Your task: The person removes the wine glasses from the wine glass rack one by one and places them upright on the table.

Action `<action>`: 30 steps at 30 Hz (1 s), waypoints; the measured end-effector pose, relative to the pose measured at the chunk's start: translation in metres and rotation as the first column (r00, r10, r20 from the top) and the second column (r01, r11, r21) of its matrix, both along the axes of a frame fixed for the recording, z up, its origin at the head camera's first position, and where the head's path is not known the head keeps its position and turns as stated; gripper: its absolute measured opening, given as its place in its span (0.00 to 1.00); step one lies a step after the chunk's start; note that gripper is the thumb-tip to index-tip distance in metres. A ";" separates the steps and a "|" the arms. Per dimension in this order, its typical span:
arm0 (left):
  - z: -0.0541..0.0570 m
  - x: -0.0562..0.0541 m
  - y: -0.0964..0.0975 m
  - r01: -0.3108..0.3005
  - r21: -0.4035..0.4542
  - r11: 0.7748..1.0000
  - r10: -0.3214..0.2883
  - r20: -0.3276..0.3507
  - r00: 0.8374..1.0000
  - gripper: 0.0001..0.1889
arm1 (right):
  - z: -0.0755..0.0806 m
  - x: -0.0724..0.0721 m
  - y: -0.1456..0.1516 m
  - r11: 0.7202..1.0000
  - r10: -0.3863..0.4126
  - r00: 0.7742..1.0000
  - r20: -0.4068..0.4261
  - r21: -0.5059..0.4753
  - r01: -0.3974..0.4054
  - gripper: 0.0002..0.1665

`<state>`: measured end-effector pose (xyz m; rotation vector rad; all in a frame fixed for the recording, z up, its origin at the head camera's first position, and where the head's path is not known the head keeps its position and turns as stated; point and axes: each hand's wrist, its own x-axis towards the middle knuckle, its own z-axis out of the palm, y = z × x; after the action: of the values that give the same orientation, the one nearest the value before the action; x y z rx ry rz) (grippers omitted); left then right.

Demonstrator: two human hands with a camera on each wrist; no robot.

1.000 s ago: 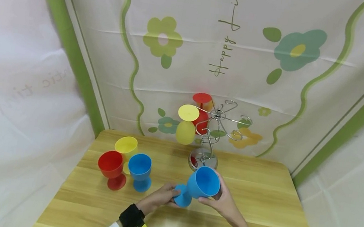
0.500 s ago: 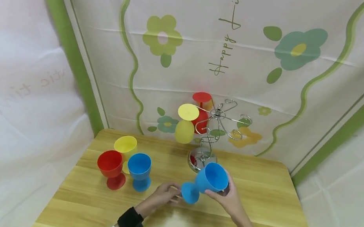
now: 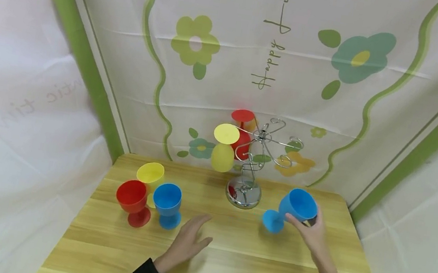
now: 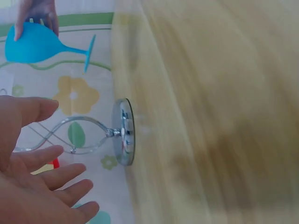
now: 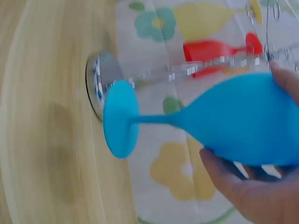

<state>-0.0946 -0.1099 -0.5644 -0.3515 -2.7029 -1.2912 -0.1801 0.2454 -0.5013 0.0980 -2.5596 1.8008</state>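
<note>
My right hand [image 3: 313, 232] grips a blue goblet [image 3: 296, 205] by its bowl, lifted over the right side of the table with the mouth tipped up and the foot toward the left. In the right wrist view, thumb and fingers lie on either side of the blue bowl [image 5: 243, 119]. My left hand [image 3: 185, 243] holds nothing; its fingers are spread over the middle of the table. Just left of it a second blue goblet [image 3: 167, 204] stands upright, beside a red goblet [image 3: 134, 202] and a yellow goblet [image 3: 151, 176].
A chrome wire rack [image 3: 262, 136] with curled arms stands on a round base [image 3: 243, 193] at the back middle. Upside down on its left side hang a yellow goblet [image 3: 222, 156] and a red goblet [image 3: 242, 145]. A printed white curtain [image 3: 239, 11] rises behind the table.
My left hand has let go of the blue goblet's foot, drawn back slightly and spread its fingers. My right hand has carried that goblet to the right, past the rack's base.
</note>
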 end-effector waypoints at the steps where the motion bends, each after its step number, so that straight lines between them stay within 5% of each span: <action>1: -0.001 0.002 -0.001 -0.011 -0.011 1.000 0.011 -0.016 1.000 0.28 | 0.000 -0.004 0.006 1.000 -0.029 1.000 0.002 0.008 0.029 0.54; 7: -0.011 0.011 -0.004 -0.086 -0.008 0.996 0.085 -0.081 0.993 0.28 | -0.009 -0.030 0.027 0.977 -0.209 0.976 -0.066 0.029 0.211 0.60; 13: -0.015 0.016 -0.012 -0.109 0.005 0.994 0.109 -0.135 0.985 0.27 | -0.020 -0.052 0.041 0.954 -0.292 0.942 -0.164 0.023 0.300 0.59; 21: -0.015 0.018 -0.021 -0.133 0.000 0.991 0.132 -0.098 0.986 0.29 | -0.042 -0.055 0.055 0.925 -0.379 0.923 -0.061 0.012 0.380 0.61; 30: -0.014 0.018 -0.026 -0.153 0.017 0.988 0.154 -0.047 0.987 0.31 | -0.058 -0.065 0.061 0.922 -0.387 0.920 -0.061 -0.014 0.386 0.59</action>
<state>-0.0769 -0.1356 -0.5783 -0.1669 -2.6219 -1.2416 -0.2447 0.3063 -0.5597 -0.3245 -2.3245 1.6207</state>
